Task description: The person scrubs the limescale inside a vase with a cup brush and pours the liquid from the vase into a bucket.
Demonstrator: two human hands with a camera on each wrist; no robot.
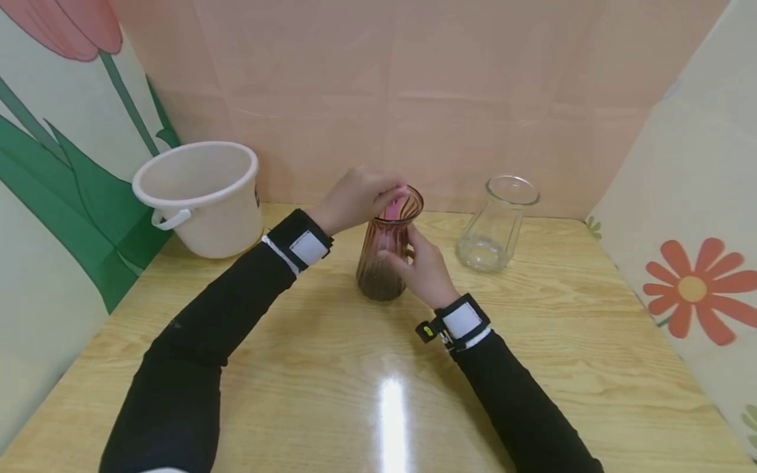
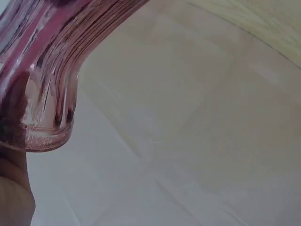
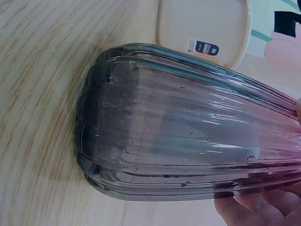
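A ribbed purple glass vase [image 1: 381, 272] stands upright at the middle of the wooden table [image 1: 331, 381]. My right hand [image 1: 422, 269] grips its body from the right side, and its fingers [image 3: 254, 209] show against the glass [image 3: 188, 136] in the right wrist view. My left hand [image 1: 355, 197] is at the flared rim [image 2: 47, 70] with its fingers curled over a small pink thing [image 1: 393, 207] in the vase's mouth. I cannot tell what the pink thing is. Most of the left hand is outside the left wrist view.
A white plastic bucket [image 1: 201, 197] with a handle stands at the back left, also visible as the bucket [image 3: 202, 28] behind the vase. A clear glass vase [image 1: 493, 226] stands to the right of the purple one. Paper walls enclose three sides of the table.
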